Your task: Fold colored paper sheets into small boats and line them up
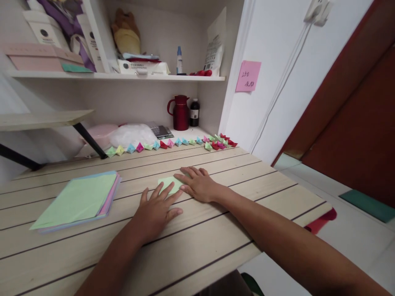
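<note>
Head camera shows me the left hand [154, 211] and right hand [200, 186], both spread wide, gripping nothing, touching the small green paper [169, 181] on the striped table [197, 246].

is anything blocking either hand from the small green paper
Nothing visible: the fingers of the left hand and right hand are right at the small green paper. The paper stack lies off to the left, the folded paper shapes along the back.
</note>
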The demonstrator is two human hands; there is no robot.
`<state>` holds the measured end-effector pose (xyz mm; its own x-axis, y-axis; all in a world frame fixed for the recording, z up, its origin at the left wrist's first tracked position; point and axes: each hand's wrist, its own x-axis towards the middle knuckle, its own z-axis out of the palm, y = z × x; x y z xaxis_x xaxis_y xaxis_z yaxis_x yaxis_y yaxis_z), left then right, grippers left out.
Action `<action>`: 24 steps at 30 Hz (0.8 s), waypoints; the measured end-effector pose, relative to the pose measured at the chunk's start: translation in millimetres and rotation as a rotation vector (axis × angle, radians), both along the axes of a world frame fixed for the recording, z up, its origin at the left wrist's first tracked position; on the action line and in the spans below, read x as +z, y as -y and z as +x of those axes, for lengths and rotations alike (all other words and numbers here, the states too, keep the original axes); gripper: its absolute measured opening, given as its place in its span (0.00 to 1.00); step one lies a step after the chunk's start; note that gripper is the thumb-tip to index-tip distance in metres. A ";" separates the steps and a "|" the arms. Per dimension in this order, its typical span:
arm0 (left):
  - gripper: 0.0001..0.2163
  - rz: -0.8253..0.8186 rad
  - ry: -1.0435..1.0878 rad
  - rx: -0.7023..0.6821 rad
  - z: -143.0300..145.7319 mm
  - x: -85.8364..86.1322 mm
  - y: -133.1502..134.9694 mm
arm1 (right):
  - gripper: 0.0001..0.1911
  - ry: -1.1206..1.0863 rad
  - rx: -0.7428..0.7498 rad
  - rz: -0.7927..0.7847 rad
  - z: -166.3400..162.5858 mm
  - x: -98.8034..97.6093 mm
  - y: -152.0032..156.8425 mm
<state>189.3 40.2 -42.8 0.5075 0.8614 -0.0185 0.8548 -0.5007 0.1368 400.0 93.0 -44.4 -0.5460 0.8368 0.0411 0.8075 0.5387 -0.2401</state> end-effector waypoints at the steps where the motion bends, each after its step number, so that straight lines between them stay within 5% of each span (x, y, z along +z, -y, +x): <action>1: 0.26 -0.011 0.001 0.001 -0.3 1.4 1.4 | 0.29 0.028 -0.007 -0.025 1.9 0.9 0.4; 13: 0.29 -0.105 -0.059 0.115 -21.7 16.5 17.1 | 0.32 -0.002 0.034 -0.249 33.8 20.2 -9.4; 21: 0.23 0.064 -0.005 0.157 -18.5 7.3 13.3 | 0.48 -0.229 0.246 -0.281 64.2 24.6 -19.0; 24: 0.20 0.176 0.044 0.153 -18.1 2.8 10.4 | 0.45 -0.209 0.292 -0.242 64.0 25.5 -17.8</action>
